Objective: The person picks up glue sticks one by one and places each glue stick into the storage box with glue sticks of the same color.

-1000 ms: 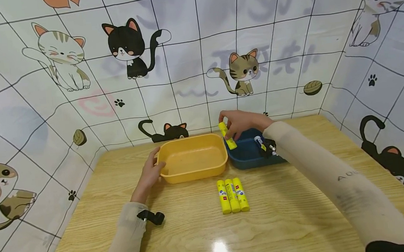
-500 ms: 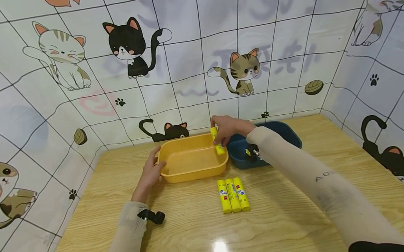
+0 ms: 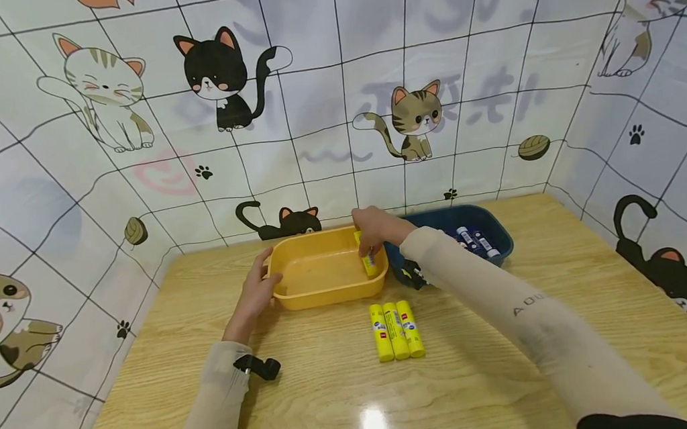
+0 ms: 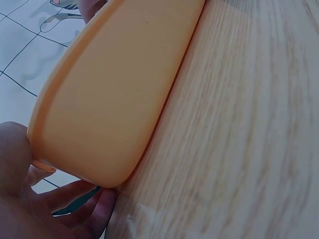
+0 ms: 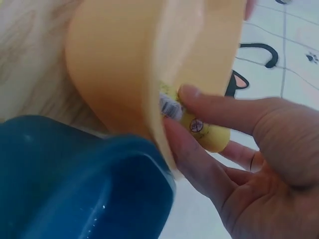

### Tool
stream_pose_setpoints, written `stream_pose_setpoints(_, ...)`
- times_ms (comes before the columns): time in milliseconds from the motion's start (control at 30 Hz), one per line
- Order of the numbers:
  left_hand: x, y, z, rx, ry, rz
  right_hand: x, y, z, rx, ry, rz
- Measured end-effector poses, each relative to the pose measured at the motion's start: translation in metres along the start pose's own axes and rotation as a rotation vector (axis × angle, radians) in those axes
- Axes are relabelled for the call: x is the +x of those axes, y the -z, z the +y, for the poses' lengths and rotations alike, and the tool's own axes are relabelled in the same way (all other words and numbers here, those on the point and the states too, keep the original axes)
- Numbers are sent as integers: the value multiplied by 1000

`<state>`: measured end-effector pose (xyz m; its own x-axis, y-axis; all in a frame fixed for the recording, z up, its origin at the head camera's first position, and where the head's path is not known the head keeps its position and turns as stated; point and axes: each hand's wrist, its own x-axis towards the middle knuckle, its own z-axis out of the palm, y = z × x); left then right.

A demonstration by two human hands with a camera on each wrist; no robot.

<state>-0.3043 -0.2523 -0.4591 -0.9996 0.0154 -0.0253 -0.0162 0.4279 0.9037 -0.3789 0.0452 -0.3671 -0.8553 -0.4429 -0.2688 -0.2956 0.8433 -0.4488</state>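
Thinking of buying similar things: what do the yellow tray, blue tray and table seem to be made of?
Yellow tray: probably plastic, smooth and satiny, with thin, even, rounded walls.
Blue tray: likely plastic too, seemingly glossier, with small bright glints.
Table: wood or wood-look laminate, fairly glossy; it shows grain and a reflected light.

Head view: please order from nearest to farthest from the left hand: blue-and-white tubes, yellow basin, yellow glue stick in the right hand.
1. Yellow basin: gripped by the left hand.
2. Yellow glue stick: in the right hand.
3. Blue-and-white tubes: farthest right, in the blue basin.
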Motion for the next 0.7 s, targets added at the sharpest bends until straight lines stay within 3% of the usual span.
stream_pose_setpoints(133,0,0,-1,3,-5,2,2,-9,-4,-74,-16,28)
stream_pose_setpoints(333,1,0,0,-2,-2,-2,2,-15,-7,-88,-48,58)
stream_pose_setpoints(500,1,1,-1,-6,3,-1,5,-24,-11,-175,-23,88)
stream_pose_setpoints(700,2,-1,0,-1,-5,4,11,-31,-14,-254,-47,77)
